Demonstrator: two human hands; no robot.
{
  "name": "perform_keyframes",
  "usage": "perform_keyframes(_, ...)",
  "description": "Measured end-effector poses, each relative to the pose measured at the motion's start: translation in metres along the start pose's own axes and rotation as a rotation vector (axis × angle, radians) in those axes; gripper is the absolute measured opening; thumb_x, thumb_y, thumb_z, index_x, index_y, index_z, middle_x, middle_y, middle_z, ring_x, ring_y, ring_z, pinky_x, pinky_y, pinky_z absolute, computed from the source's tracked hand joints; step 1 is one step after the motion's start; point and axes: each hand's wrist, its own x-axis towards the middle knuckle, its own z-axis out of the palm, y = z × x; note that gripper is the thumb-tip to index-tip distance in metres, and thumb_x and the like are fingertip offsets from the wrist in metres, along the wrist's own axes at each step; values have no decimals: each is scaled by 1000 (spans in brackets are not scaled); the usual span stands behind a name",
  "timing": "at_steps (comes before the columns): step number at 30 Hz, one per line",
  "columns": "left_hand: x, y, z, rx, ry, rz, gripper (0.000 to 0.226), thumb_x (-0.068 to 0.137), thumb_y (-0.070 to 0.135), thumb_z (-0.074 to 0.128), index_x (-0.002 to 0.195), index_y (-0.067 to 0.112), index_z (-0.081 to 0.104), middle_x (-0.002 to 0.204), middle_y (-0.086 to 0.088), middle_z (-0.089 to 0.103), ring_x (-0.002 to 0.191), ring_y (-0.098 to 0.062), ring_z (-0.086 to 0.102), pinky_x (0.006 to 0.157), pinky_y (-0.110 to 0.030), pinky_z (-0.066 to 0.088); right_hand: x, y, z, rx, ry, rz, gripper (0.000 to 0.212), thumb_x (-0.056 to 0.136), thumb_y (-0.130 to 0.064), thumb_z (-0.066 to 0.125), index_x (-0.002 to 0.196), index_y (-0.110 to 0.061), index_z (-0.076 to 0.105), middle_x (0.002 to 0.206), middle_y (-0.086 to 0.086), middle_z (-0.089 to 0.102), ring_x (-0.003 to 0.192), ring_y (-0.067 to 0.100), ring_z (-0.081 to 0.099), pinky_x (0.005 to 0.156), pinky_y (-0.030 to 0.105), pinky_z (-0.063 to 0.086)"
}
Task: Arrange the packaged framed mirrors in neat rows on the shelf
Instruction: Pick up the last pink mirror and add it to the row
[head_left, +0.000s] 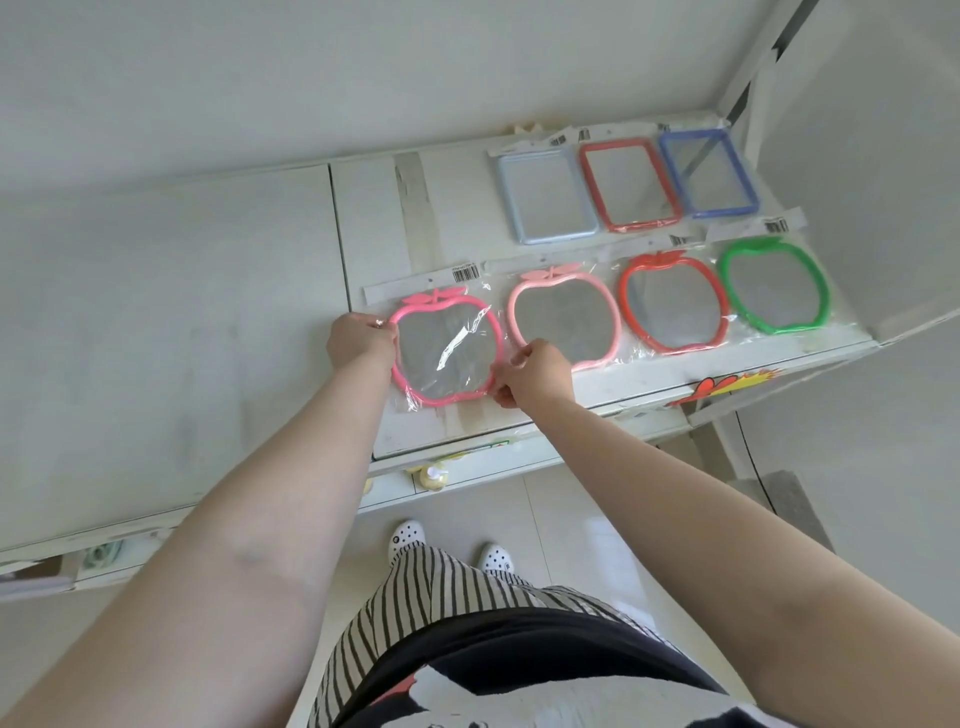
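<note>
A bright pink apple-shaped mirror (447, 348) in a clear bag lies on the white shelf (374, 218), leftmost in the front row. My left hand (361, 340) pinches its left edge. My right hand (535, 371) pinches its right edge at the lower corner. To its right lie a pale pink apple mirror (563, 317), a red apple mirror (672, 304) and a green apple mirror (774, 286). Behind them stands a row of rectangular mirrors: light blue (545, 195), red (628, 184) and dark blue (709, 171).
The shelf's left section (171, 312) is bare white board. A wall panel (857, 156) closes the right end. A lower shelf edge (467, 467) with small yellow items sticks out below. My feet in white clogs (408, 538) stand on the tiled floor.
</note>
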Motion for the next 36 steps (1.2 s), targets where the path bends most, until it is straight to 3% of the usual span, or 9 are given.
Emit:
perform_keyframes(4, -7, 0, 4, 199, 165, 69, 48, 82, 33, 67, 124, 15, 52, 132, -13, 48, 122, -33, 47, 99, -38, 43, 0, 0, -10, -321, 51, -96, 32, 93, -38, 54, 107, -10, 47, 83, 11, 72, 71, 29, 71, 69, 41, 56)
perform_keyframes(6, -24, 3, 11, 318, 213, 283, 56, 83, 34, 65, 133, 15, 46, 141, -12, 40, 131, -33, 37, 106, -39, 36, 4, 3, -20, -471, 151, -148, 36, 93, -44, 50, 112, -12, 49, 94, 7, 70, 87, 29, 66, 69, 34, 46)
perform_keyframes(9, -52, 5, 35, 522, 63, 549, 73, 84, 44, 62, 147, 24, 31, 158, -9, 18, 147, -32, 15, 117, -45, 17, 13, 11, -33, -467, 284, -218, 35, 91, -39, 54, 120, -18, 52, 113, 5, 63, 110, 29, 55, 79, 34, 41)
perform_keyframes(12, -66, -1, 61, 690, -154, 521, 81, 86, 55, 53, 151, 35, 10, 162, -5, -12, 149, -35, -9, 116, -58, 2, 26, 24, -40, -537, 308, -236, 49, 90, -40, 55, 137, -26, 45, 138, 7, 47, 133, 29, 34, 106, 40, 33)
perform_keyframes(15, -70, -9, 71, 775, -220, 442, 79, 90, 59, 44, 152, 38, 0, 159, -6, -26, 147, -39, -17, 113, -65, -4, 36, 37, -43, -631, 223, -200, 58, 91, -45, 53, 145, -35, 34, 155, 10, 25, 147, 33, 10, 120, 43, 13)
perform_keyframes(19, -69, -7, 76, 804, -209, 433, 77, 91, 60, 40, 151, 39, -3, 158, -7, -28, 146, -40, -19, 114, -65, -4, 39, 44, -43, -642, 197, -223, 57, 93, -47, 50, 146, -38, 32, 161, 12, 10, 150, 32, 0, 122, 42, 4)
perform_keyframes(28, -71, -4, 76, 789, -218, 459, 78, 90, 60, 43, 152, 39, 0, 158, -8, -27, 146, -39, -19, 114, -65, -6, 41, 47, -43, -645, 210, -235, 58, 93, -49, 50, 146, -39, 30, 161, 12, 10, 150, 31, 0, 122, 40, 4)
perform_keyframes(31, -74, -2, 75, 780, -190, 491, 74, 90, 61, 41, 152, 37, 7, 160, -9, -21, 148, -36, -16, 114, -63, -7, 38, 45, -45, -610, 271, -277, 55, 90, -46, 55, 142, -38, 39, 157, 11, 21, 146, 32, 14, 119, 40, 15)
perform_keyframes(36, -86, 23, 84, 688, -153, 694, 63, 95, 51, 37, 151, 34, 15, 162, -9, -6, 150, -30, -10, 117, -59, 0, 37, 41, -71, -523, 403, -315, 50, 92, -43, 54, 140, -33, 45, 152, 8, 33, 136, 31, 31, 109, 40, 30)
